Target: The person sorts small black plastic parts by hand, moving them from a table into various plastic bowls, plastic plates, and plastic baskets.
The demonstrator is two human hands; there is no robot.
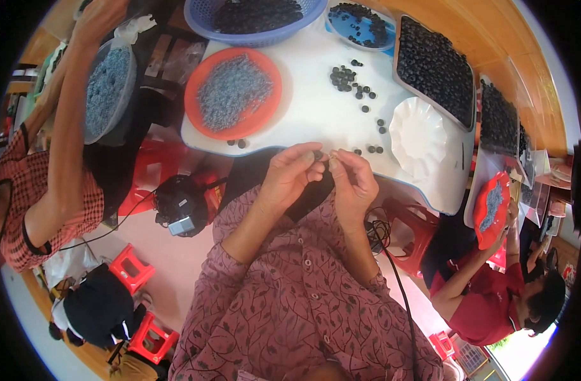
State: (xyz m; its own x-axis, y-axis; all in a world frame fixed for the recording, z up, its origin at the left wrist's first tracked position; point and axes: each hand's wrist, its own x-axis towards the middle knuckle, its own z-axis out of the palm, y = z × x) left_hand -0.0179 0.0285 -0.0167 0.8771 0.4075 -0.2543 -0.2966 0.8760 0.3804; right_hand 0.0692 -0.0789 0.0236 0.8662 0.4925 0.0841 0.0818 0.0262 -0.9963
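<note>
Near the table's front edge, my left hand (290,176) pinches a small black round piece (317,155) between thumb and fingers. Close beside it, the thumb and forefinger of my right hand (355,187) are pressed together on something tiny and light-coloured, too small to name. The fingertips of both hands nearly meet. Beyond them on the white table (309,101) lie several loose black round pieces (343,79). An orange-red plate (192,95) to the left bears a heap of small grey-blue pieces (234,89).
At the back stand a blue basket (259,39) and a blue-and-white dish (360,46), both with black pieces. A full tray (471,120) and a white scalloped dish (419,136) are at right. People work on both sides; a red stool (408,232) stands right.
</note>
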